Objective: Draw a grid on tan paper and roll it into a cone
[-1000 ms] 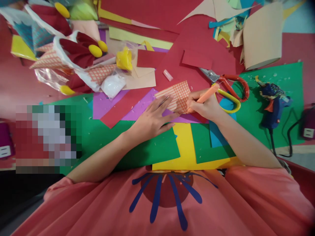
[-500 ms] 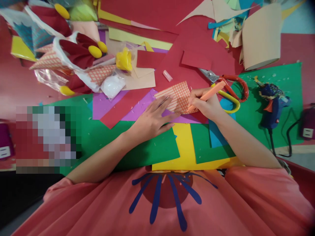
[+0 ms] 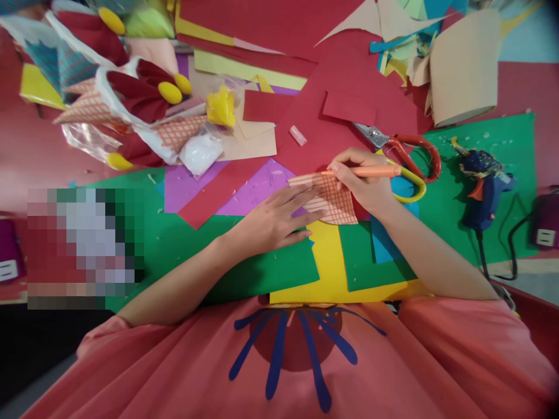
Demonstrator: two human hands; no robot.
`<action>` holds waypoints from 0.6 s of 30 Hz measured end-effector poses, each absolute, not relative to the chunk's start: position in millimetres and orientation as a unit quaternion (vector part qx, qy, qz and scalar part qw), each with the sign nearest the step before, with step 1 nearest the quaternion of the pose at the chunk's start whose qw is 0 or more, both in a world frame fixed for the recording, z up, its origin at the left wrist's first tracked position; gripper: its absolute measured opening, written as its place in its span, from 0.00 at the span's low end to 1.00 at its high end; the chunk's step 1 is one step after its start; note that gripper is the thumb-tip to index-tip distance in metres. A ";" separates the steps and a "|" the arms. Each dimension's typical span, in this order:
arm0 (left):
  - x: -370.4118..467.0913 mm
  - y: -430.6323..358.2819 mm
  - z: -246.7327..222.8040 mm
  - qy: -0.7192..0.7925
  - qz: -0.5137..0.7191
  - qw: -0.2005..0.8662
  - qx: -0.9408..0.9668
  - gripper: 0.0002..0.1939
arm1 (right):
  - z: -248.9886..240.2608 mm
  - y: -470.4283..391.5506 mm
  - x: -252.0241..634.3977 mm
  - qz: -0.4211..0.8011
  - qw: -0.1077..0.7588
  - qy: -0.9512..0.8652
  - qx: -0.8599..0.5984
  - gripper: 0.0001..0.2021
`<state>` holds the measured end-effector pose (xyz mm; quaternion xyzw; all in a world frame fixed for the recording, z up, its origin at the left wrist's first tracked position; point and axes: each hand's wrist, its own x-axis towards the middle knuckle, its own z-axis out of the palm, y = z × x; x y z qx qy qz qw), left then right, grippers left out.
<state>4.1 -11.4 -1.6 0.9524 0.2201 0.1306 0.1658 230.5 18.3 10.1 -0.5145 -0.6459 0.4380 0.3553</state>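
Note:
Under my left hand [image 3: 277, 218] lies a pale paper piece [image 3: 338, 203] with an orange grid on its right part and orange stripes on its left. The fingers of that hand are spread over its left part. Pinched in my right hand [image 3: 364, 180] is an orange marker [image 3: 379, 171], nearly level, its tip at the upper edge of the patterned piece. A pink marker cap [image 3: 298, 135] rests on red paper above the hands. Scissors [image 3: 414, 157] with red and yellow handles lie just beyond my right hand.
A glue gun [image 3: 484, 192] with its cord lies on green card [image 3: 519, 151] at the right. Beige rolled paper [image 3: 463, 70] stands at the upper right. Cone-shaped crafts [image 3: 131, 99] and bagged yellow material [image 3: 220, 106] are at the upper left.
The patterned paper has turned and shifted right and down. The marker has swung from slanted to nearly level, its tip now further up and left. My left hand has moved slightly right.

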 end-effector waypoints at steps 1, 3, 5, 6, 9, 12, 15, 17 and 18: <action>3.8 -11.4 -2.0 0.219 0.131 0.167 0.952 0.19 | 10.0 18.4 230.4 0.435 0.354 -0.648 -0.514 0.10; 3.3 -11.3 -3.0 0.219 0.133 0.171 0.951 0.19 | 9.8 18.4 230.2 0.435 0.355 -0.651 -0.511 0.09; 3.0 -11.1 -3.4 0.220 0.135 0.174 0.950 0.19 | 9.5 18.4 230.0 0.435 0.355 -0.653 -0.508 0.09; 3.0 -11.1 -3.4 0.219 0.138 0.173 0.950 0.19 | 9.2 18.4 230.0 0.435 0.355 -0.654 -0.508 0.09; 3.4 -10.9 -3.0 0.214 0.144 0.166 0.952 0.19 | 7.9 18.7 230.0 0.427 0.355 -0.660 -0.506 0.09; 4.3 -10.9 -2.7 0.210 0.150 0.162 0.952 0.18 | 7.0 19.5 230.0 0.429 0.357 -0.662 -0.500 0.09; 4.8 -11.0 -2.4 0.212 0.149 0.162 0.952 0.18 | 7.6 20.1 229.6 0.457 0.354 -0.644 -0.502 0.08; 4.9 -11.1 -2.0 0.219 0.135 0.166 0.952 0.18 | 8.7 20.1 229.3 0.464 0.354 -0.634 -0.508 0.08; 4.8 -11.1 -1.8 0.220 0.133 0.166 0.952 0.19 | 9.3 19.9 229.2 0.460 0.354 -0.633 -0.512 0.08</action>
